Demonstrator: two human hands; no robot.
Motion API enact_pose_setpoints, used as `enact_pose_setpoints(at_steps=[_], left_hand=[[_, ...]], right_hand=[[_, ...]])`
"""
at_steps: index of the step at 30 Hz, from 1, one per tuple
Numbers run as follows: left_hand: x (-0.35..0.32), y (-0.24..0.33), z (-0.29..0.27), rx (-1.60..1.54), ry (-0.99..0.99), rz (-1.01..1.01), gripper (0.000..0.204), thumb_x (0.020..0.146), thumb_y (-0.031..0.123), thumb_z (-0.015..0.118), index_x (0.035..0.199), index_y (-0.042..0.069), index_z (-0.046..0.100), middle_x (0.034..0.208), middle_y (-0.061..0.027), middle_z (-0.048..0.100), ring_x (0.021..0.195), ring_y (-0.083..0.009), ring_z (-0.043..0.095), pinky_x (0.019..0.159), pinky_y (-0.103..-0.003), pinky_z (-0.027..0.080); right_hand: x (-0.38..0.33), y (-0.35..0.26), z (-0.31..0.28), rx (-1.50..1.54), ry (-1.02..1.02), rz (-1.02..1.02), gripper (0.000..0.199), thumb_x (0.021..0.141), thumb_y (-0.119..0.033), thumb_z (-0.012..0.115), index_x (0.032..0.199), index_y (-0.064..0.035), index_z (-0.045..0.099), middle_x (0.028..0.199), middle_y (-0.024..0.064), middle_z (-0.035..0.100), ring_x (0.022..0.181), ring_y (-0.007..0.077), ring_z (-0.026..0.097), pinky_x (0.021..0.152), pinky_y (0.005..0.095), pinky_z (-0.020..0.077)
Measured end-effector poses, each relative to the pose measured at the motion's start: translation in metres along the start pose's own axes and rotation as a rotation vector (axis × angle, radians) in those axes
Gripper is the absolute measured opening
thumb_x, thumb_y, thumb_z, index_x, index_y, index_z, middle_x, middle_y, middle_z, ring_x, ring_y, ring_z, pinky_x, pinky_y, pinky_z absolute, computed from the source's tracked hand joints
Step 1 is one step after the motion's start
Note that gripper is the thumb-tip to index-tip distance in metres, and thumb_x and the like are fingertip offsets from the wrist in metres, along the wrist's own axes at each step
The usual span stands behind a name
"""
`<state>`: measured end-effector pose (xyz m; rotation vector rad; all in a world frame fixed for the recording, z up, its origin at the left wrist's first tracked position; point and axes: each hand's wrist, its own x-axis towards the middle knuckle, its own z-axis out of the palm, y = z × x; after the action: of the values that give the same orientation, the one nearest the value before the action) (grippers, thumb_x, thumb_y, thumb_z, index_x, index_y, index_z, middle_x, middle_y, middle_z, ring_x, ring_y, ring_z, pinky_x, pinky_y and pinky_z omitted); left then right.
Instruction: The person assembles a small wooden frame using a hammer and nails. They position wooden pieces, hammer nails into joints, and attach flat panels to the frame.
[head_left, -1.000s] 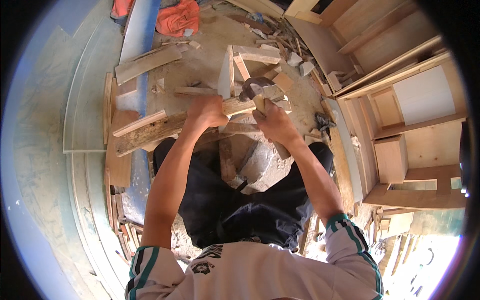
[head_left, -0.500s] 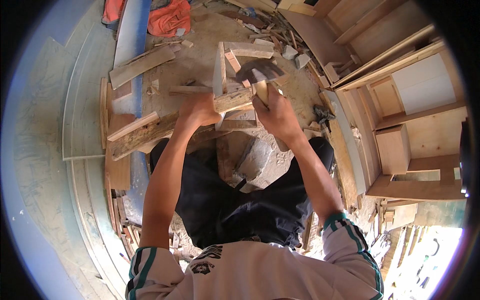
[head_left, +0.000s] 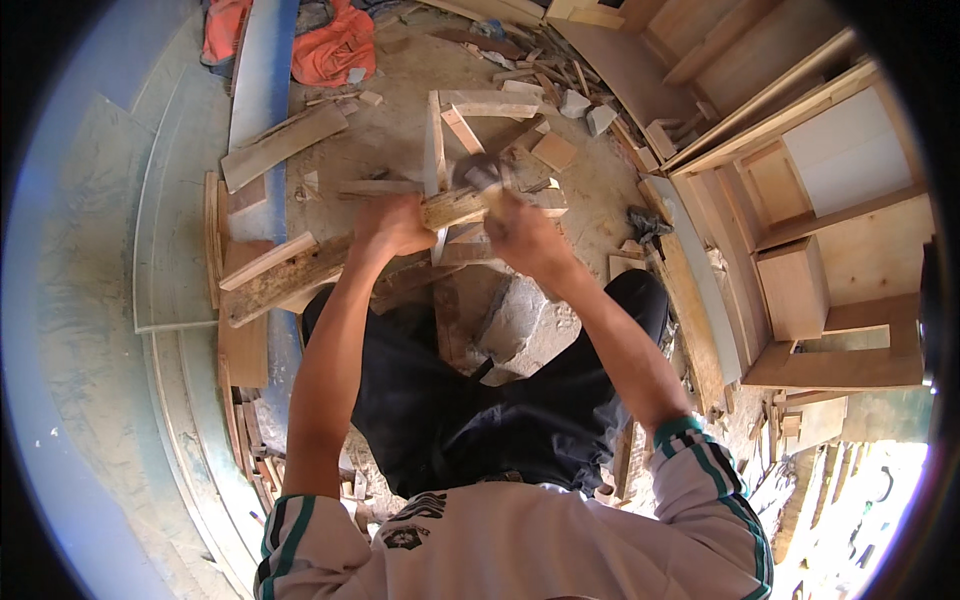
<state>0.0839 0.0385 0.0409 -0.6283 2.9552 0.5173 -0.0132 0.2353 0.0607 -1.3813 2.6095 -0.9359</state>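
The left hand [head_left: 393, 226] clamps the rough timber [head_left: 452, 209]. The right hand [head_left: 526, 236] grips the hammer [head_left: 484, 176] at the timber's right section. The blurred hammer has shifted nearer the timber, suggesting a stroke in progress; contact is indeterminable.

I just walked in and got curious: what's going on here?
A person is handling wood with two bare hands. The left hand grips a rough wooden beam, and the right hand has its fingers around a hammer. The hammer's head looks blurred, over the beam's right part; whether it touches the wood is unclear. Beyond the beam is a wooden frame, and a grey stone block shows between the person's knees.
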Motion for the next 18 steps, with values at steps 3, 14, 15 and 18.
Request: enact_pose_setpoints(at_steps=[3,14,15,18], left_hand=[[0.000,-0.001,-0.005,-0.008,-0.037,-0.005,0.041,0.069,0.030,0.068,0.100,0.003,0.070,0.095,-0.0227,0.070,0.092,-0.0378,0.069,0.081,-0.046,0.055],[-0.001,-0.003,-0.007,0.055,-0.068,-0.039,0.055,0.064,0.032,0.072,0.109,0.002,0.067,0.097,-0.0234,0.070,0.092,-0.0386,0.068,0.082,-0.044,0.055],[-0.003,-0.003,-0.006,0.058,-0.058,-0.035,0.055,0.064,0.032,0.072,0.110,0.002,0.067,0.098,-0.0232,0.070,0.093,-0.0386,0.068,0.082,-0.044,0.055],[-0.001,-0.003,-0.004,0.048,-0.024,-0.018,0.054,0.065,0.032,0.073,0.109,0.002,0.067,0.100,-0.0225,0.070,0.094,-0.0381,0.068,0.083,-0.044,0.055]], right_hand=[[0.013,-0.003,-0.015,0.014,-0.227,0.150,0.032,0.094,-0.024,0.056,0.107,0.0055,0.053,0.069,0.0227,0.064,0.059,0.0337,0.067,0.059,0.0455,0.0544],[0.035,-0.014,-0.051,0.168,-0.433,0.364,0.032,0.092,-0.027,0.057,0.104,0.0035,0.056,0.064,0.0175,0.063,0.046,0.0238,0.062,0.047,0.0385,0.0528],[0.027,-0.017,-0.054,0.182,-0.366,0.303,0.032,0.092,-0.027,0.057,0.104,0.0037,0.056,0.064,0.0171,0.063,0.046,0.0240,0.061,0.047,0.0385,0.0527],[0.024,-0.014,-0.052,0.224,-0.345,0.203,0.033,0.093,-0.026,0.058,0.106,0.0041,0.056,0.065,0.0168,0.064,0.047,0.0246,0.062,0.047,0.0385,0.0526]])
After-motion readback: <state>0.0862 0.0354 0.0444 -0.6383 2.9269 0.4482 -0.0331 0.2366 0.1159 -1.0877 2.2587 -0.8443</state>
